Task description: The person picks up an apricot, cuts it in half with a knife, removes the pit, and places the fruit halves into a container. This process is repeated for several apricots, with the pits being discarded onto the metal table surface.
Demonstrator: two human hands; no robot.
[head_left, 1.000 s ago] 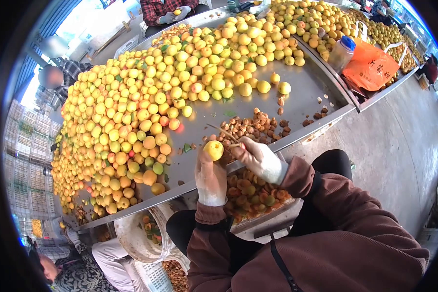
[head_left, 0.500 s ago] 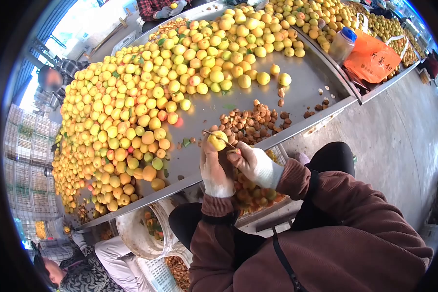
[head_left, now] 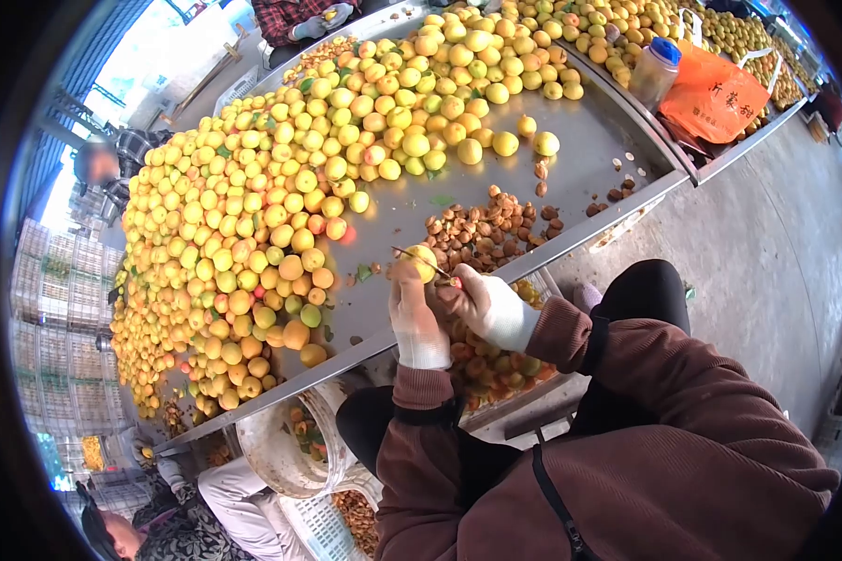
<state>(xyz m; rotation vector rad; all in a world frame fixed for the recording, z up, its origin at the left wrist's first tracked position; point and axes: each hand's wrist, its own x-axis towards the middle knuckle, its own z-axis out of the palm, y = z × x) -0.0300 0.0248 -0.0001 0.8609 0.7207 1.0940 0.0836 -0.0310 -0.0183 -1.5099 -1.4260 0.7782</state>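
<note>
The left hand (head_left: pixel 412 313) grips a yellow fruit (head_left: pixel 423 263) above the table (head_left: pixel 580 168). The right hand (head_left: pixel 486 304) clasps a thin knife (head_left: pixel 403 252) set against it.

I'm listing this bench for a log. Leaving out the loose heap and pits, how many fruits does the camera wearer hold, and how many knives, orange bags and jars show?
held fruit: 1
knife: 1
orange bag: 1
jar: 1
Total: 4
</note>
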